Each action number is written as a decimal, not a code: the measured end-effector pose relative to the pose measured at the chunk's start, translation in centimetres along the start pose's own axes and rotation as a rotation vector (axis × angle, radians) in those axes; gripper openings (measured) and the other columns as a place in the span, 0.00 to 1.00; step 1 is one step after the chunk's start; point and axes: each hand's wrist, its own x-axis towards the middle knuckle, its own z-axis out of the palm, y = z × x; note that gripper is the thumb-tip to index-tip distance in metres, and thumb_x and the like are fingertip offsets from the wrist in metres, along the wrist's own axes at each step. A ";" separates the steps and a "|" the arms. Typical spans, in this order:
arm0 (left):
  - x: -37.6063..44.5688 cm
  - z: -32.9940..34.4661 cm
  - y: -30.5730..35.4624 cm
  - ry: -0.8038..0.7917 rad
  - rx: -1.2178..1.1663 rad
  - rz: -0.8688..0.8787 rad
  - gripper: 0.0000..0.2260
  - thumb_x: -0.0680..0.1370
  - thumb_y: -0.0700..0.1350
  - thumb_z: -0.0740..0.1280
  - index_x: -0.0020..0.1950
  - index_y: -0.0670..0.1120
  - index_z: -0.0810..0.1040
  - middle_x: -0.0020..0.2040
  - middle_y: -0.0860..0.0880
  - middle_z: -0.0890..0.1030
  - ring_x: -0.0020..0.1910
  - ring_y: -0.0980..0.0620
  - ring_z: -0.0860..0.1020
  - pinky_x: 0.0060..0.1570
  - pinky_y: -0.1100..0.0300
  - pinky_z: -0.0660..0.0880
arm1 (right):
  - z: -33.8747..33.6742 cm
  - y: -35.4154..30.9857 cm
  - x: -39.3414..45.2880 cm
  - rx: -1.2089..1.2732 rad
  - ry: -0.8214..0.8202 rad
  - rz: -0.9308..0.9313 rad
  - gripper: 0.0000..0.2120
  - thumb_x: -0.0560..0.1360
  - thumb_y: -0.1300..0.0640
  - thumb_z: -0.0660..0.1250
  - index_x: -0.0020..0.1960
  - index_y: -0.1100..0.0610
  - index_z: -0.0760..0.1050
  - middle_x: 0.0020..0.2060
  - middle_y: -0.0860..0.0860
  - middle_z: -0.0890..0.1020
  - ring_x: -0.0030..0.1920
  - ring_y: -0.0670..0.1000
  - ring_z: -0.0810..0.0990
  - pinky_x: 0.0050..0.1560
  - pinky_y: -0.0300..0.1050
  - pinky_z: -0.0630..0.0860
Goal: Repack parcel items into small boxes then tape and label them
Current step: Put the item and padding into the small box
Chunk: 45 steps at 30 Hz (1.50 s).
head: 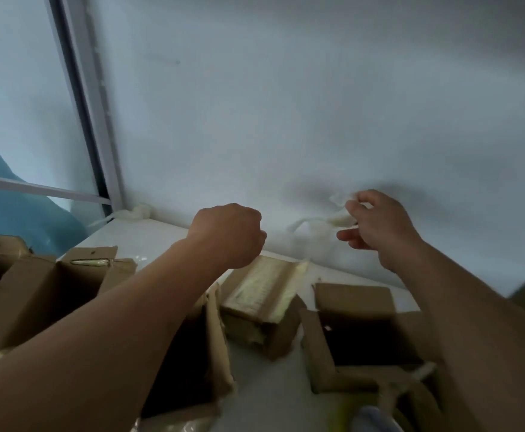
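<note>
Mid-taping: left hand [228,233] was fisted, right hand [376,226] pinched tape [339,218] at 1 o'clock; next, probably press onto box [264,294].

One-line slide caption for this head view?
Right hand pinches crumpled tape strip above taped box; left hand fisted.

Both arms are out over the white table [149,238] now. The left hand [228,233] is balled into a fist above a taped-up cardboard box [262,302] near the table's back edge, while the right hand [376,227] pinches a crumpled strip of pale tape [337,218] up against the wall [286,104]. Open cardboard boxes sit toward the front, one [358,338] under the right forearm, another [192,353] beneath the left.
</note>
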 end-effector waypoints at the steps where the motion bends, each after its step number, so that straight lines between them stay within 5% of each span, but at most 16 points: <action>1: -1.1 -0.3 1.2 -0.004 -0.037 0.011 0.15 0.83 0.55 0.54 0.61 0.51 0.74 0.57 0.50 0.78 0.52 0.48 0.76 0.46 0.57 0.66 | -1.9 0.5 -1.8 0.039 0.022 0.027 0.06 0.81 0.54 0.63 0.57 0.50 0.75 0.49 0.52 0.79 0.34 0.53 0.85 0.34 0.46 0.80; 7: -8.2 -1.1 10.9 -0.021 -0.330 0.159 0.14 0.81 0.55 0.57 0.61 0.51 0.76 0.58 0.50 0.80 0.57 0.48 0.77 0.51 0.55 0.73 | -12.5 6.1 -11.9 0.142 0.141 0.137 0.09 0.82 0.55 0.62 0.61 0.48 0.75 0.51 0.53 0.80 0.38 0.52 0.84 0.36 0.46 0.80; 11: -12.4 1.1 17.1 -0.033 -0.470 0.187 0.14 0.82 0.57 0.56 0.51 0.52 0.78 0.47 0.52 0.81 0.47 0.50 0.78 0.44 0.56 0.75 | -16.6 9.6 -16.1 0.145 0.157 0.127 0.08 0.82 0.55 0.62 0.57 0.45 0.77 0.52 0.54 0.81 0.45 0.55 0.84 0.41 0.49 0.80; 14: -14.7 3.3 20.0 -0.071 -0.580 0.122 0.15 0.82 0.59 0.55 0.49 0.54 0.79 0.39 0.56 0.77 0.37 0.60 0.73 0.37 0.61 0.69 | -18.2 11.5 -17.9 0.077 0.180 0.127 0.12 0.82 0.55 0.62 0.62 0.47 0.78 0.51 0.53 0.81 0.45 0.56 0.83 0.45 0.55 0.82; 17: -15.9 4.5 21.7 -0.099 -0.558 0.107 0.17 0.81 0.63 0.54 0.49 0.55 0.77 0.39 0.56 0.78 0.37 0.60 0.75 0.40 0.61 0.74 | -19.0 12.7 -18.7 -0.070 0.103 0.126 0.16 0.80 0.52 0.62 0.67 0.45 0.74 0.56 0.50 0.81 0.52 0.53 0.82 0.56 0.57 0.80; 19: -16.3 4.4 22.6 -0.131 -0.575 0.109 0.17 0.80 0.65 0.54 0.49 0.56 0.75 0.39 0.55 0.78 0.38 0.59 0.76 0.41 0.61 0.76 | -19.4 12.5 -19.1 -0.150 -0.042 0.115 0.20 0.78 0.53 0.64 0.69 0.46 0.71 0.57 0.49 0.80 0.54 0.50 0.80 0.58 0.52 0.78; 23: -16.5 4.8 23.6 -0.316 -0.614 0.076 0.16 0.77 0.66 0.60 0.50 0.55 0.74 0.42 0.55 0.78 0.41 0.59 0.77 0.42 0.62 0.76 | -19.1 11.9 -19.0 -0.461 -0.254 -0.010 0.21 0.75 0.55 0.67 0.66 0.46 0.67 0.54 0.48 0.73 0.48 0.49 0.76 0.44 0.39 0.74; 27: -16.5 5.2 24.3 -0.481 -0.724 0.007 0.15 0.75 0.65 0.65 0.47 0.54 0.73 0.40 0.54 0.78 0.38 0.57 0.77 0.37 0.64 0.72 | -17.8 12.8 -18.2 -0.951 -0.261 -0.181 0.18 0.78 0.51 0.67 0.66 0.49 0.68 0.57 0.48 0.70 0.53 0.48 0.72 0.55 0.41 0.72; 32: -16.1 5.2 24.0 -0.601 -0.843 0.018 0.08 0.77 0.57 0.68 0.45 0.54 0.74 0.39 0.54 0.79 0.38 0.57 0.77 0.37 0.63 0.72 | -16.9 12.5 -18.3 -0.980 -0.210 -0.179 0.13 0.80 0.48 0.62 0.62 0.49 0.67 0.52 0.48 0.79 0.52 0.50 0.76 0.63 0.50 0.71; 35: -15.6 5.1 22.9 -0.660 -0.880 -0.028 0.08 0.78 0.54 0.68 0.49 0.50 0.76 0.45 0.50 0.81 0.44 0.53 0.81 0.41 0.61 0.78 | -16.7 12.6 -18.1 -1.023 -0.248 -0.198 0.06 0.80 0.45 0.58 0.51 0.47 0.67 0.42 0.45 0.79 0.49 0.48 0.77 0.72 0.52 0.59; 38: -15.3 5.1 22.1 -0.706 -0.972 -0.066 0.07 0.78 0.51 0.69 0.50 0.49 0.77 0.47 0.48 0.82 0.45 0.52 0.82 0.37 0.64 0.76 | -16.4 12.9 -17.7 -1.074 -0.331 -0.178 0.13 0.81 0.41 0.53 0.45 0.45 0.71 0.39 0.44 0.77 0.49 0.46 0.75 0.73 0.52 0.50; 42: -15.2 5.7 21.3 -0.713 -0.982 -0.069 0.04 0.79 0.45 0.68 0.53 0.50 0.77 0.50 0.48 0.82 0.47 0.51 0.83 0.42 0.61 0.80 | -16.3 14.3 -16.9 -1.130 -0.371 -0.145 0.15 0.80 0.42 0.57 0.36 0.45 0.68 0.35 0.42 0.72 0.47 0.46 0.70 0.72 0.55 0.54; 45: -15.2 6.4 21.0 -0.678 -0.899 -0.033 0.06 0.79 0.45 0.66 0.54 0.54 0.74 0.51 0.49 0.81 0.49 0.51 0.83 0.50 0.53 0.82 | -16.9 14.7 -16.8 -1.199 -0.409 -0.123 0.12 0.79 0.41 0.60 0.42 0.45 0.75 0.41 0.44 0.74 0.54 0.49 0.70 0.70 0.56 0.57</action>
